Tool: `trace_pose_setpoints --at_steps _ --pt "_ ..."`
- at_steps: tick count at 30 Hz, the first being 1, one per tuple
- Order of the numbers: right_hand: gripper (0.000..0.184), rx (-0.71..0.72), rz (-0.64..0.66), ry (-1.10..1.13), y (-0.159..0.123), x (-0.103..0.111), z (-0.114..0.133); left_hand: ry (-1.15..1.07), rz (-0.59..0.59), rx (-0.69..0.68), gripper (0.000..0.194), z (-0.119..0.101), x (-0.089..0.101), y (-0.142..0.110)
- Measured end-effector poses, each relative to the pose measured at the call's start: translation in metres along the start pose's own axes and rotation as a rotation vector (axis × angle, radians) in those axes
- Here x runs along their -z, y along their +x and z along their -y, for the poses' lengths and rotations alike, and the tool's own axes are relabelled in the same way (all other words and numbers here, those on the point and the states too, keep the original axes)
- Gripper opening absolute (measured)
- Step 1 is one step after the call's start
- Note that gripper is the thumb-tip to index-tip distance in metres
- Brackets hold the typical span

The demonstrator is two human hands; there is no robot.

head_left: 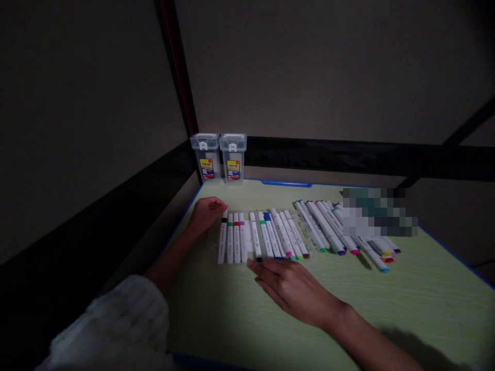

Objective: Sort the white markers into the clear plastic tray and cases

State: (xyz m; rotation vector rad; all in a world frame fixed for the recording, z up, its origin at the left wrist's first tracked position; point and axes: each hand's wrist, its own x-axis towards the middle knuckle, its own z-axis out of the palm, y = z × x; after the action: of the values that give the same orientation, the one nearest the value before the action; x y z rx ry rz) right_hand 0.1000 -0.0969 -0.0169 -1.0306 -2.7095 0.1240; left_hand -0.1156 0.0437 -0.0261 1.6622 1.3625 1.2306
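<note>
The left hand (207, 212) is at the left end of a row of white-barrelled markers (235, 239), its fingers curled and its thumb and index fingertips close together at the far end of the marker with a black band (222, 242); whether it pinches that marker cannot be told. The right hand (288, 283) lies palm down, its fingers close together and extended toward the near edge of the row; whether the fingertips press on anything cannot be told. The row lies on a clear plastic tray (248, 239), left of the middle of a rectangular pale green table (386, 314) with blue edging. Four markers, banded black, green, red and purple, stand side by side at the left; a gap separates them from the others. A second, looser group of white markers with coloured ends (328, 226) lies toward the right edge, its far part hidden by a pixelated patch. At the far left corner, two upright clear plastic boxes with latched lids (233, 157) stand side by side. A blue strip (286, 183) is set along the far edge.
</note>
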Motion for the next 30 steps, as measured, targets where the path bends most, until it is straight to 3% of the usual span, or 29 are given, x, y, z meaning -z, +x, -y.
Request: trace_pose_setpoints --at_steps 6,21,30 --pt "0.038 -0.011 0.025 0.005 0.000 0.002 0.000 0.024 0.054 -0.008 0.013 0.004 0.003 0.001" --pt "0.038 -0.017 0.031 0.005 0.000 -0.001 -0.001 0.173 0.064 -0.013 0.008 -0.008 0.008 -0.001" --pt "0.038 -0.022 0.043 0.005 -0.001 -0.002 -0.002 0.251 0.148 0.018 0.018 -0.006 0.017 0.003"
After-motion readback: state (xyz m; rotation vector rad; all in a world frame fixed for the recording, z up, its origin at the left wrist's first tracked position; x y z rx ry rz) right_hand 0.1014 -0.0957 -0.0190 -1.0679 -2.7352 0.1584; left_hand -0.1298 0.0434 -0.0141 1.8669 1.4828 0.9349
